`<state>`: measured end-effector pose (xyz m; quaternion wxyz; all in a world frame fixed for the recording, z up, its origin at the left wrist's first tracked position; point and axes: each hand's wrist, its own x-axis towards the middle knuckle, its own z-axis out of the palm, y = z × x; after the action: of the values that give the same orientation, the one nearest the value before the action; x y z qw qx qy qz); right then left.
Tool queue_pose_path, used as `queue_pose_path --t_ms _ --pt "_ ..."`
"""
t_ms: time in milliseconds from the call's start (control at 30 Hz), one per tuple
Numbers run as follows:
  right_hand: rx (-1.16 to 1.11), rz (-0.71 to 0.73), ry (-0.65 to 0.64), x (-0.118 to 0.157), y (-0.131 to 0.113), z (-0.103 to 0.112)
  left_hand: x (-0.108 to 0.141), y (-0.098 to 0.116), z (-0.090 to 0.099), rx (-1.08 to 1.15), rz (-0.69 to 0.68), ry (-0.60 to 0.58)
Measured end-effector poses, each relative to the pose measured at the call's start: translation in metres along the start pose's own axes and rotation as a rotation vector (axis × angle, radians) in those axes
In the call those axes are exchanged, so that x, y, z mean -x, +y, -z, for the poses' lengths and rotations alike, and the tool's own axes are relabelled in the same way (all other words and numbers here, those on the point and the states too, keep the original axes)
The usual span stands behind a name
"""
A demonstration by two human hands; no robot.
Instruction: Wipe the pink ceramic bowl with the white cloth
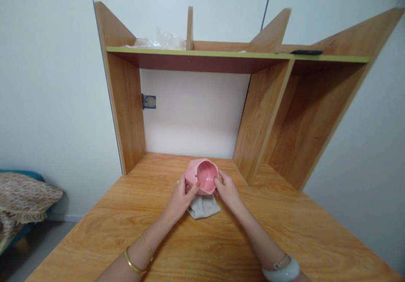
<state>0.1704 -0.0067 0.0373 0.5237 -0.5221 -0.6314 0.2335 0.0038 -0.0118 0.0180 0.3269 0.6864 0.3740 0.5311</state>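
Note:
A pink, faceted bowl-like container [207, 176] is held tilted above the desk, its round opening turned toward me. My left hand [185, 192] grips its left side, with the thumb at the lower rim. On the right side, my right hand [226, 188] pinches the rim, thumb just inside the opening. The inside looks smooth and glossy, and I see nothing in it. Beneath the container a crumpled light grey cloth [204, 207] lies on the wood, partly hidden by it.
The wooden desk [202, 248] carries a shelf unit [196, 60] at its back. Clear plastic wrapping [161, 41] and a flat dark object [306, 52] lie on the shelf. An uncovered wall socket box [149, 101] shows wires. A patterned fringed cover [25, 197] is at far left.

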Motion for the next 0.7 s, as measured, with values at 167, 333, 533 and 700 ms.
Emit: queue_pose_path --t_ms 167,333,533,700 --pt "0.123 -0.14 0.042 -0.015 0.004 0.037 0.001 0.004 0.008 -0.306 -0.073 -0.07" --pt "0.267 -0.314 0.06 -0.017 0.027 0.078 -0.001 0.005 0.014 -0.419 -0.077 -0.089" --pt "0.572 -0.408 0.081 -0.008 0.043 0.101 -0.001 0.001 0.012 -0.462 -0.065 -0.097" --pt "0.612 -0.489 0.037 -0.006 0.046 0.107 -0.001 -0.001 0.012 -0.533 -0.014 -0.149"
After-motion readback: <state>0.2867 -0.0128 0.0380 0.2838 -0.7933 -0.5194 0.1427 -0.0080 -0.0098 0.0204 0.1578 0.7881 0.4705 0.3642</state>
